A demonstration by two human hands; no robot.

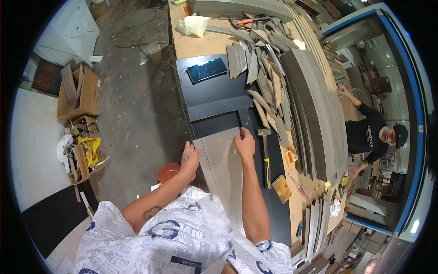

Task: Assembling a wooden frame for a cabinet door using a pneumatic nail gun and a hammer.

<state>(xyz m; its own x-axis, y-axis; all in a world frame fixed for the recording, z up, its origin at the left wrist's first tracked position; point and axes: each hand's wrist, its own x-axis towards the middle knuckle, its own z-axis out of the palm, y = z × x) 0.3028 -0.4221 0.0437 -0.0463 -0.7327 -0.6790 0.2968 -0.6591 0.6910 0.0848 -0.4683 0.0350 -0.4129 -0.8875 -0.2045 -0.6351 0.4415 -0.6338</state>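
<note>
A long grey wood-grain board [221, 157] lies in front of me on a black panel [210, 98], its far end near a recessed black section. At the board's left edge, my left hand [189, 160] grips it with bent fingers. My right hand [245, 145] is closed over the far right corner, fingertips pressed to the edge. Just right of that hand lies a hammer [265, 157] with a steel head and a black-and-yellow handle. A dark phone [206, 71] rests on the black panel beyond the board.
Thin wood offcuts [269, 77] are heaped at the far right, beside stacked grey boards [310, 105]. A red-handled hammer [248, 21] lies farther back. A yellowish block [282, 189] sits near the hammer. Cardboard boxes [84, 93] stand left; a co-worker [369, 128] is at right.
</note>
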